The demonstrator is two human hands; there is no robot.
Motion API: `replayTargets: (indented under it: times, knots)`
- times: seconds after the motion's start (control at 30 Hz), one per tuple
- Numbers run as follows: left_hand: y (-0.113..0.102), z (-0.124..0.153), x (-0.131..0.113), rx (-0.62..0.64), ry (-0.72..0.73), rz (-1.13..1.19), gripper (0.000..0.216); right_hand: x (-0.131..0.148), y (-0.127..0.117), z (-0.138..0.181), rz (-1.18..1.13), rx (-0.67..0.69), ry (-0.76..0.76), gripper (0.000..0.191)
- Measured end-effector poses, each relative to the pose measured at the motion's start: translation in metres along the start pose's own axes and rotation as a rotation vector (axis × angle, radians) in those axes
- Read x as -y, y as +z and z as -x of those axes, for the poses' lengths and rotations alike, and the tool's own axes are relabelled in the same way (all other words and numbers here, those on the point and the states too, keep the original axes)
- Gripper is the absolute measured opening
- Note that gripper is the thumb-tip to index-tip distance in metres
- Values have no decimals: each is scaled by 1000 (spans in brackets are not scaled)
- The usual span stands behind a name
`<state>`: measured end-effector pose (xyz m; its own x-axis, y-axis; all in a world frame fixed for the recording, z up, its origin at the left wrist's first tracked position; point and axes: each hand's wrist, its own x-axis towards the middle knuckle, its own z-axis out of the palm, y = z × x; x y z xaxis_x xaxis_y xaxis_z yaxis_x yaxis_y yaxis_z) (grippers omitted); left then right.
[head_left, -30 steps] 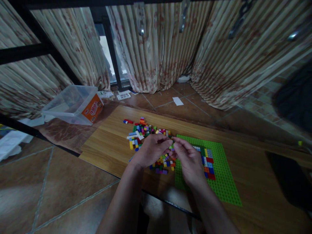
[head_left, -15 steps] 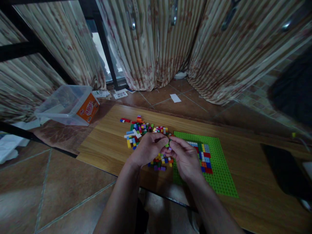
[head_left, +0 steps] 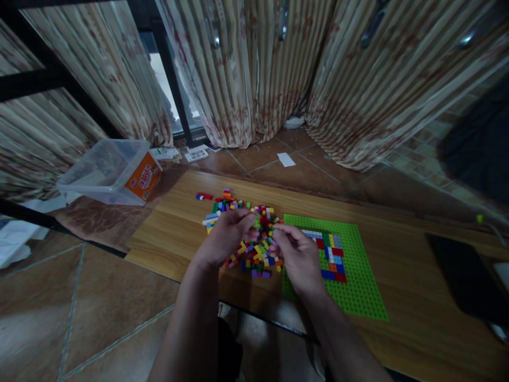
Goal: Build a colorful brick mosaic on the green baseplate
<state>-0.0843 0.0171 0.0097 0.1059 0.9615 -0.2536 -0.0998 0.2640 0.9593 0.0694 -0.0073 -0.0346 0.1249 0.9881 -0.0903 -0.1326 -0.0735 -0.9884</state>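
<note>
A heap of small coloured bricks point(head_left: 254, 249) lies on a wooden board point(head_left: 175, 228). To its right is a green baseplate point(head_left: 358, 276) with a partly built frame of coloured bricks point(head_left: 332, 254) on it. My left hand point(head_left: 225, 236) hovers over the left side of the heap, fingers curled and pinched on something small that I cannot make out. My right hand point(head_left: 296, 254) is over the baseplate's left edge, fingertips pinched near the heap. The hands are a little apart.
A clear plastic tub point(head_left: 109, 171) with an orange label lies on the floor at the back left. Striped curtains point(head_left: 258, 74) hang behind. Papers point(head_left: 288, 159) lie on the tiled floor. A dark flat object point(head_left: 461, 281) rests at the board's right end.
My hands, which met fingertip to fingertip above the heap, have separated. The left hand has moved left and away over the pile, uncovering more bricks.
</note>
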Motion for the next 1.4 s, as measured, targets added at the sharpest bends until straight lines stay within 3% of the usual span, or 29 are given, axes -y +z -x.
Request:
replayTargets:
  times: [0.13, 0.23, 0.6, 0.8, 0.93, 1.1, 1.4]
  knots:
    - [-6, 0, -2, -75, 44, 39, 35, -6, -2, 1, 559, 82, -344, 20]
    - [-2, 0, -3, -34, 19, 13, 39, -8, -1, -1, 695, 100, -405, 22]
    - [7, -1, 0, 115, -1, -138, 30, 11, -19, 3, 597, 54, -460, 22]
    - [30, -2, 13, 214, 101, -231, 21, 24, -51, 3, 493, 45, -436, 17]
    - [49, -5, 25, 268, 203, -387, 15, 27, -81, -4, 509, -121, -400, 21]
    - [59, -7, 31, 249, 305, -604, 11, 30, -109, -10, 512, -272, -366, 25]
    - [82, 2, 36, 143, 309, -894, 4, 35, -117, -6, 590, -197, -417, 21]
